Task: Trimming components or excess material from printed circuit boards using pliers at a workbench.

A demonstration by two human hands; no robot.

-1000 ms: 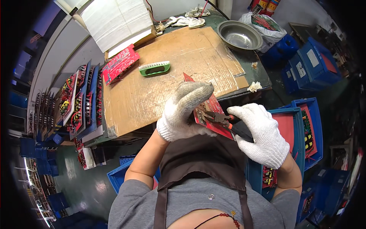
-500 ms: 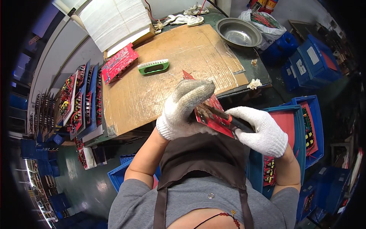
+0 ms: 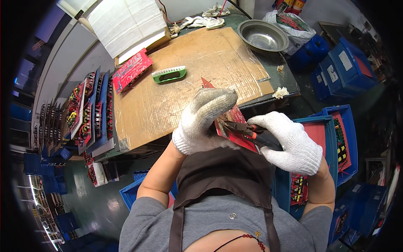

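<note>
A red circuit board [image 3: 245, 143] is held tilted above my lap, in front of the brown apron. My left hand [image 3: 199, 124], in a white knitted glove with greyed fingers, is closed on the board and covers much of it. Gloved as well, my right hand [image 3: 291, 143] grips a pair of pliers [image 3: 240, 126] with dark handles and orange parts. The jaws lie over the board's face, close to the left fingers. Whether they touch any component is too small to tell.
Cardboard [image 3: 155, 109] covers the bench, bearing a green brush [image 3: 169, 74] and another red board [image 3: 132, 71]. A metal bowl [image 3: 263, 37] stands at the back right. Racked boards [image 3: 86, 113] stand at left; a blue bin [image 3: 347, 143] holding boards is at right.
My right hand has shifted slightly to the right, and the pliers' handles are spread wider. The left hand and the board have hardly moved.
</note>
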